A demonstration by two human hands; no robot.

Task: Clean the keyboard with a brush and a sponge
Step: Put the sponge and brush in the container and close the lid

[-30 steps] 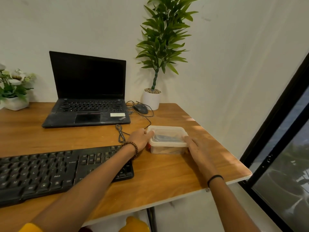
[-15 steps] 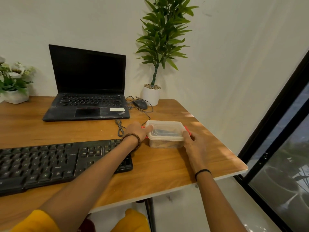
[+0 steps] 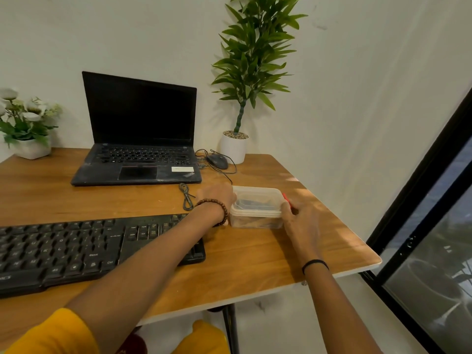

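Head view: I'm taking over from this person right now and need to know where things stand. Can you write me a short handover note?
Left hand: holds the left end of the plastic container.
Right hand: holds its right end, thumb at the edge of the lid, which is on.
Things: the container stands on the desk, just right of the keyboard. Something dark shows through the lid, but what it is cannot be told.
Done: no cleaning of the keyboard yet, by the look of it.
Left: open the container, take out the cleaning tools, clean the keyboard.
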